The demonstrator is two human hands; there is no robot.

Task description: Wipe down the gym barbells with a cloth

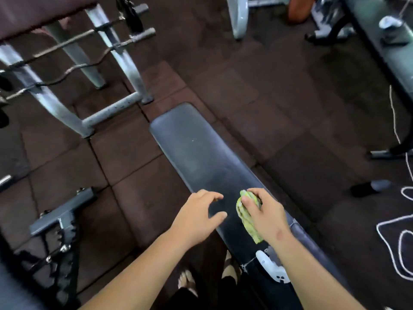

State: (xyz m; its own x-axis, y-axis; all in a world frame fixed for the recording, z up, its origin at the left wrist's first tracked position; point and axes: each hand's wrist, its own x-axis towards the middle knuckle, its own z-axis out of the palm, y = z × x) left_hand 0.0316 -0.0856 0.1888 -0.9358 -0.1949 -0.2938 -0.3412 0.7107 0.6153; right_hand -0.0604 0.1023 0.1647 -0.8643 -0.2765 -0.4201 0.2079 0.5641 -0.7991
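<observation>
The person stands at the near end of a long dark bench pad (196, 148) that runs away from them at a slant, and both bare forearms reach out over it. The right hand (266, 214) grips a bunched yellow-green cloth (245, 218) - the fingers are curled over the top of the wad and the thumb pinches it from the side, while a loose tail of fabric trails back under the wrist along the middle of the pad. Whether the wad is pressed onto the pad or held just above it, I cannot tell. The left hand (196, 217) holds nothing: its fingers are spread and gently bent, thumb set apart, poised over the pad's left edge just beside the cloth. Whether its fingertips touch the surface is not clear. The barbells (143, 35) sit well apart from the hands, beyond the far end of the bench, resting across the pegs of a pale metal rack (125, 57) - straight bars above, a wavy curl bar lower down. On the pad behind the right wrist, near its close end, lies a small white handheld device (271, 268). Below the bench's left edge a foot in an open sandal (185, 280) stands on the dark rubber floor tiles (268, 97).
</observation>
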